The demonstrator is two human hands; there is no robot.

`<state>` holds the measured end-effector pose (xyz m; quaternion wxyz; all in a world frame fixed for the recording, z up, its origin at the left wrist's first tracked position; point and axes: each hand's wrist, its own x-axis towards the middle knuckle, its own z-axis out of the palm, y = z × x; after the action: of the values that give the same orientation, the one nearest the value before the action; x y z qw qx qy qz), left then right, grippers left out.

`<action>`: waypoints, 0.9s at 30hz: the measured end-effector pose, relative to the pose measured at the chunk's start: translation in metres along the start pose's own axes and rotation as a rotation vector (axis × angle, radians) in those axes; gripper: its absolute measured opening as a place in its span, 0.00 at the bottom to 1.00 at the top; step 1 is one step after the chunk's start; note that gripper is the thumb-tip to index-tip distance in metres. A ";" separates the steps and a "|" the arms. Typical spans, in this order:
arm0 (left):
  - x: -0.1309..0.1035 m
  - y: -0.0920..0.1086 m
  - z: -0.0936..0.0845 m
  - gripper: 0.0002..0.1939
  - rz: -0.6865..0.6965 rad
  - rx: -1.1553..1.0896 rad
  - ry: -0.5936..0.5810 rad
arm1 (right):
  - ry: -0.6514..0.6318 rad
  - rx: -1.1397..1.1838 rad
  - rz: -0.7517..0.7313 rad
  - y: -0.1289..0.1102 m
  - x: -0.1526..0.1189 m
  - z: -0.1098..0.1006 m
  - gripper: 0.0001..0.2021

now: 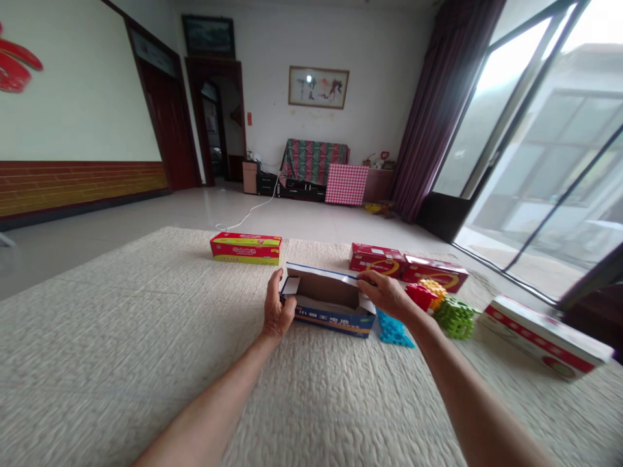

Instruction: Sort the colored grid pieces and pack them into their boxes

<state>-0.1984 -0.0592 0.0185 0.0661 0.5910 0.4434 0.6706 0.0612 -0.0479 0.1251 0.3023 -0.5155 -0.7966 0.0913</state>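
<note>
A blue cardboard box (335, 319) with its top open lies on the cream quilted mat in front of me. Its back lid panel stands raised, and the bare brown inside shows. My left hand (278, 311) grips the left end, thumb over the front edge and fingers along the side. At the right end, my right hand (383, 290) is closed on the lid's edge near the corner; its fingertips are partly hidden. Close by the right hand are a blue openwork plastic piece (395, 331), a red one (420, 296), a yellow one (435, 289) and a green one (454, 318).
A red and yellow-green box (246, 250) sits behind on the left. Two dark red boxes (376, 261) (435, 272) stand end to end behind on the right. A long white and red box (545, 336) lies far right. The quilted mat (146, 363) extends around everything.
</note>
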 end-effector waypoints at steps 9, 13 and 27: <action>0.002 0.003 -0.006 0.23 0.034 0.079 -0.077 | 0.601 -0.179 0.149 -0.001 0.004 0.031 0.12; 0.003 0.003 -0.006 0.22 0.000 0.030 -0.081 | 0.469 -0.312 0.137 -0.008 -0.001 0.034 0.18; 0.020 0.007 -0.008 0.21 -0.231 0.016 -0.177 | 0.152 -0.246 0.306 -0.012 0.003 0.048 0.45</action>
<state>-0.2080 -0.0553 0.0392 0.1771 0.5934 0.5064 0.6000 0.0233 -0.0424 0.0932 0.2789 -0.6689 -0.6890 -0.0012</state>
